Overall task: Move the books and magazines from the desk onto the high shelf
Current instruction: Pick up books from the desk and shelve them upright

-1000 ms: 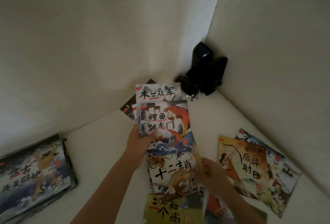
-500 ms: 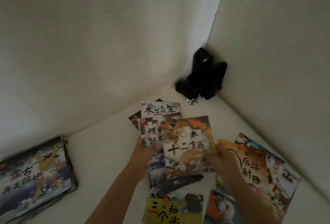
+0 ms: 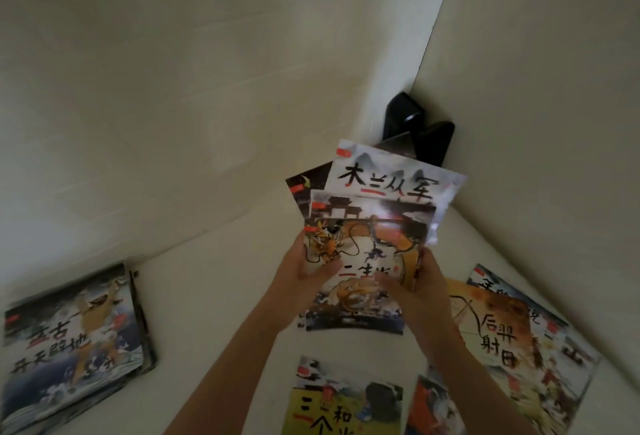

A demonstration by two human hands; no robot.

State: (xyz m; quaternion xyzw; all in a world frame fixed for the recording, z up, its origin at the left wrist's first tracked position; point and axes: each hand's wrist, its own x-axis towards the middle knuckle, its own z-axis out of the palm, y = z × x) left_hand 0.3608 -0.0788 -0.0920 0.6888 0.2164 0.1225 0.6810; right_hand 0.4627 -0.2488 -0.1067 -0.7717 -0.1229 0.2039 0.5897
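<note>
A: Step? Where's the stack?

B: Gathering. Left hand (image 3: pixel 298 270) and right hand (image 3: pixel 424 282) each grip a side of the fanned stack (image 3: pixel 367 244), held above the surface (image 3: pixel 214 296).

A: Next?

B: Probably square the edges (they're splayed), then collect the loose books (image 3: pixel 491 330).

A dim corner of a home room

Plain pale walls (image 3: pixel 173 88) meet above a white table (image 3: pixel 214 296) strewn with illustrated children's picture books (image 3: pixel 69 341); black speakers (image 3: pixel 415 129) sit in the corner.
</note>
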